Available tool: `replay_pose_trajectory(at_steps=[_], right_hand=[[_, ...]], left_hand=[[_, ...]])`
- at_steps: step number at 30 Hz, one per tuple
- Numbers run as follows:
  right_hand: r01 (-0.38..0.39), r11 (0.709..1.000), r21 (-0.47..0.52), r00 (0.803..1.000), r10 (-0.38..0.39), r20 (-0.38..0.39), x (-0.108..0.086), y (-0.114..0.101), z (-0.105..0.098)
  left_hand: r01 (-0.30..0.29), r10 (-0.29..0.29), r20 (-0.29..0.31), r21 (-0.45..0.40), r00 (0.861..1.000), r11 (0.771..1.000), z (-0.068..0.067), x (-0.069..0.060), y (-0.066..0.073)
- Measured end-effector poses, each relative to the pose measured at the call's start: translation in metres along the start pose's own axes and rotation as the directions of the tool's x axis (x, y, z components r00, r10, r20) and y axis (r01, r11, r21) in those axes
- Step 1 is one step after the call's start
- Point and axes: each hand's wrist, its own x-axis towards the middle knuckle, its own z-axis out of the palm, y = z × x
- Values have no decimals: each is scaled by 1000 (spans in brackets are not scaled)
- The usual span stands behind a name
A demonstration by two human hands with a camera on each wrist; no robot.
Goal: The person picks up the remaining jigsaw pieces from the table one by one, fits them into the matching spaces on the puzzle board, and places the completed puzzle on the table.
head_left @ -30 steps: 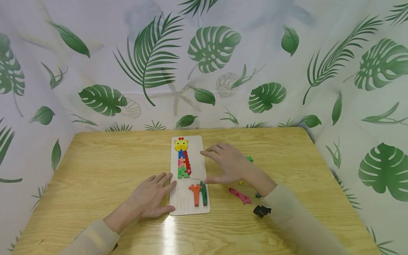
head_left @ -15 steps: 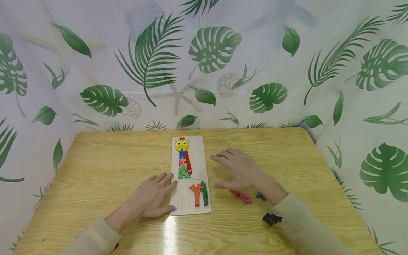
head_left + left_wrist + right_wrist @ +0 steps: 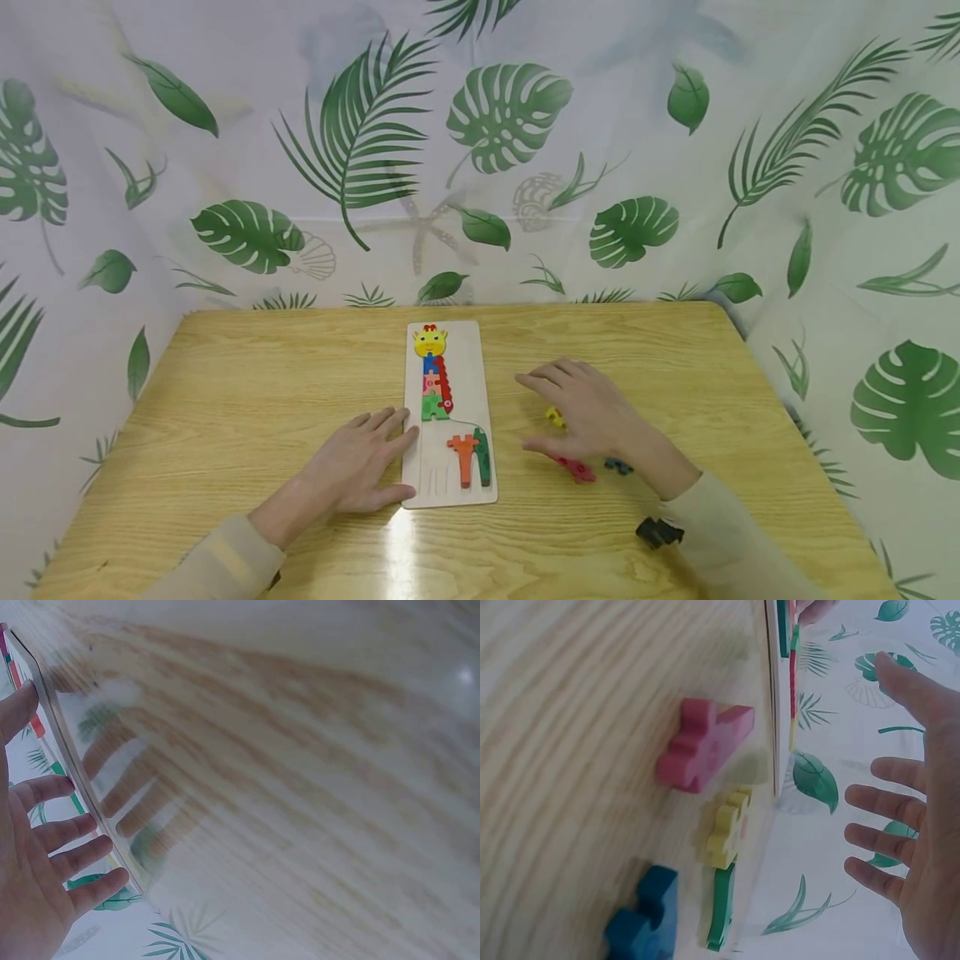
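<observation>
A pale wooden giraffe puzzle board [image 3: 465,375] lies upright before me, bearing a yellow head piece [image 3: 430,342] and blue, pink, green and red neck pieces. Lower down on it sit an orange leg piece [image 3: 465,458] and a dark green piece [image 3: 482,457]. My left hand [image 3: 360,462] rests at the board's left edge, fingers spread and fingertips touching it. To the right of the board, my right hand [image 3: 588,412] hovers above loose pieces, fingers apart and holding nothing. Beneath it are a pink piece [image 3: 705,742], a yellow piece [image 3: 727,832] and a blue piece [image 3: 645,915].
A green piece [image 3: 721,907] lies beyond the yellow one in the right wrist view; the right hand hides it in the head view. The wooden table [image 3: 300,358] meets a leaf-patterned cloth [image 3: 480,183] at its back and sides.
My right hand has moved right, from over the board's right edge to above the loose pieces. The left hand stays at the board, and the placed pieces look unchanged.
</observation>
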Motion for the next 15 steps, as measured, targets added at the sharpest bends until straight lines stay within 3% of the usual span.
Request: replay_pose_trajectory(at_steps=[15], right_hand=[[-23,999,-33,998,25,53,-23,14,6]], left_hand=[[1,-1,-1,16,1000,1000,0,0,0]])
